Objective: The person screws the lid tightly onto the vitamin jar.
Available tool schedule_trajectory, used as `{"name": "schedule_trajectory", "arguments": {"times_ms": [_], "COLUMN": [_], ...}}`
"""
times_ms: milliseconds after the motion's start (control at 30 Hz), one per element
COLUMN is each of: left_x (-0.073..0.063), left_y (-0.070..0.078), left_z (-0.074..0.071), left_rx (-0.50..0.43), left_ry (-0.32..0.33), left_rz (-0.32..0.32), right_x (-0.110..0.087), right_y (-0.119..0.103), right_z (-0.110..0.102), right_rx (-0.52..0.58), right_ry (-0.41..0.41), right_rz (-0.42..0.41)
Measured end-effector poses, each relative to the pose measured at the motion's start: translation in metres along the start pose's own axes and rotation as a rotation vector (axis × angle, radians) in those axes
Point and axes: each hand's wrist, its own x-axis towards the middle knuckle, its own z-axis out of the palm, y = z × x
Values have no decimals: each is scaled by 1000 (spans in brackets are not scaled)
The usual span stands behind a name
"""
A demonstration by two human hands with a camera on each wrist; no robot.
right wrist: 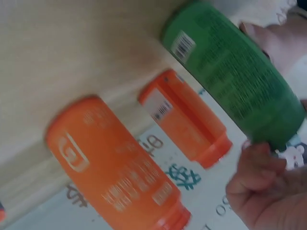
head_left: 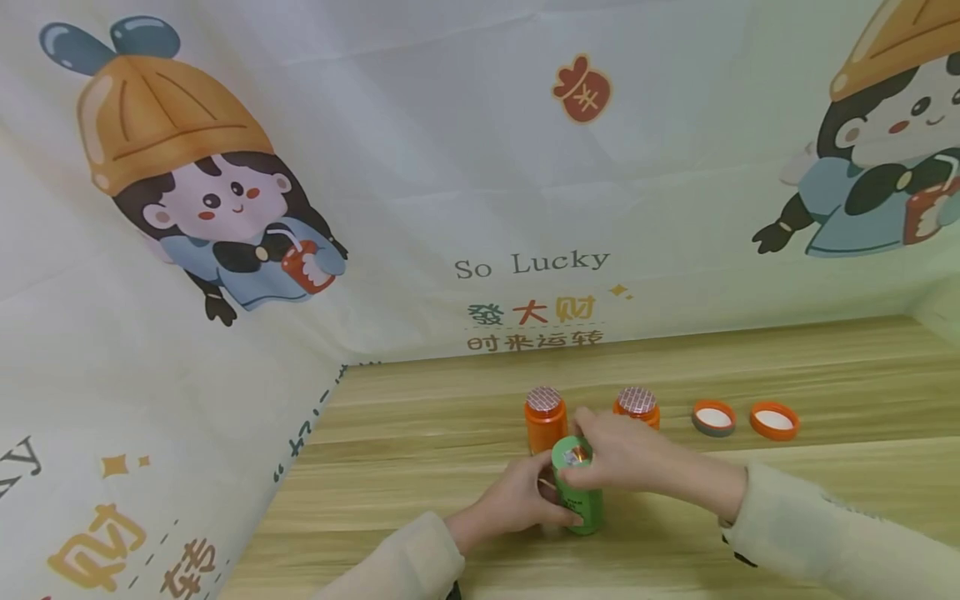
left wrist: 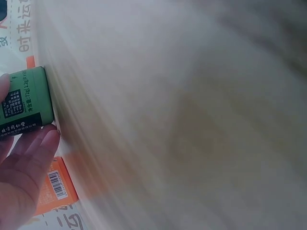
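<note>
A green bottle (head_left: 587, 507) with printed labels stands, slightly tilted, in front of me. My left hand (head_left: 510, 502) grips its lower side, thumb across the front. At the upper end, my right hand (head_left: 630, 450) pinches the rim between thumb and fingers; a shiny patch shows on the top face. The left wrist view shows the bottle's dark label panel (left wrist: 21, 125) above the curved fingers. In the right wrist view, the bottle's barcode side (right wrist: 225, 72) faces the camera, and the right fingers (right wrist: 261, 167) touch its top end.
Two orange bottles with patterned silvery tops, one at left (head_left: 545, 429) and one at right (head_left: 637, 402), stand behind the hands. Two orange caps, the nearer-left one (head_left: 714, 418) grey-edged and the other (head_left: 775, 421) plain, lie white-lined side up on the wooden table (head_left: 390, 467). A printed cloth (head_left: 420, 167) hangs behind.
</note>
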Motion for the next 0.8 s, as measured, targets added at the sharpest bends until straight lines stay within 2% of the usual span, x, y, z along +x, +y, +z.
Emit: {"name": "schedule_trajectory", "arguments": {"times_ms": [267, 467, 600, 700, 800], "left_x": [2, 3, 0, -5, -11], "left_y": [1, 1, 1, 3, 2], "left_z": [2, 2, -2, -9, -23], "left_rx": [22, 7, 8, 15, 42], "left_ry": [16, 17, 1, 13, 54], "left_rz": [-1, 18, 31, -17, -77], "right_x": [-5, -6, -9, -16, -26], "right_y": [4, 5, 4, 8, 22], "right_z": [15, 15, 7, -6, -25], "right_rx": [68, 88, 68, 41, 14], "right_ry": [133, 139, 92, 65, 94], "right_rz": [62, 61, 35, 32, 60]}}
